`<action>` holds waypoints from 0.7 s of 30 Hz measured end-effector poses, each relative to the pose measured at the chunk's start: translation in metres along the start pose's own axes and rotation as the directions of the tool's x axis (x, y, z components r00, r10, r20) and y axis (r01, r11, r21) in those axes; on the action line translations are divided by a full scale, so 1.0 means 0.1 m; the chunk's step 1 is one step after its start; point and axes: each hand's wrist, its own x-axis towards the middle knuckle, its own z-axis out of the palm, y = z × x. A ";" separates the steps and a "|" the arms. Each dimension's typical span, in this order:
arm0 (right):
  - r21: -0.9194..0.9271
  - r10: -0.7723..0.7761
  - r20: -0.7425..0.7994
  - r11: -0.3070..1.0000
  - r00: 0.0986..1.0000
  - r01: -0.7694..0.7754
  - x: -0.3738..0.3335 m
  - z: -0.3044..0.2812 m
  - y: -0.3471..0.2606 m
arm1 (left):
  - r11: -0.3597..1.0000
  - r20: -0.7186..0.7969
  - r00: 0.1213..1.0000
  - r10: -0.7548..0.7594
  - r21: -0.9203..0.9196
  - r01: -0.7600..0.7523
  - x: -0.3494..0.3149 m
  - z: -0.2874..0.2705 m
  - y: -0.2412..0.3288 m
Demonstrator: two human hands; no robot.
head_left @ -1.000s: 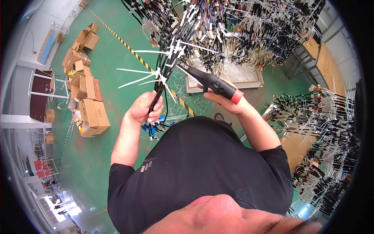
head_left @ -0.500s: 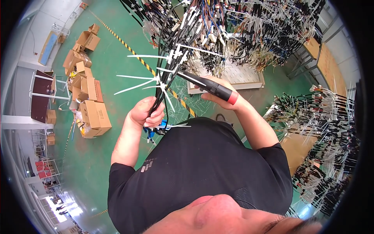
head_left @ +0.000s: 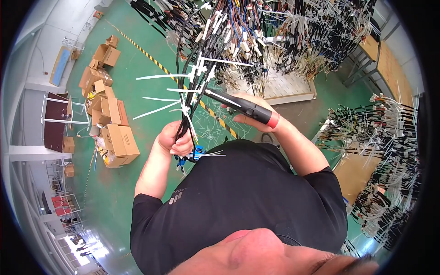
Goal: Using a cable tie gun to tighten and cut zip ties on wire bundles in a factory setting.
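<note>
Green floor (head_left: 130,68) separates black cables (head_left: 184,122) from carton edges (head_left: 123,141).

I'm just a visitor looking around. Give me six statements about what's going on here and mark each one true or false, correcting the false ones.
1. The left hand's grip is closed around black cables. True.
2. The right hand's grip is empty. False: it holds a black tool with a red end.
3. White cable ties stick out from the black cables. True.
4. The cardboard boxes stand to the person's right. False: they are to the left.
5. The floor is green. True.
6. The person's shirt is white. False: it is black.
</note>
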 end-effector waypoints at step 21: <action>-0.066 0.100 -0.378 0.989 0.921 -0.134 -0.21 -0.34 0.16 | 0.952 -0.340 0.935 0.099 0.307 0.011 -0.10 -0.04 0.09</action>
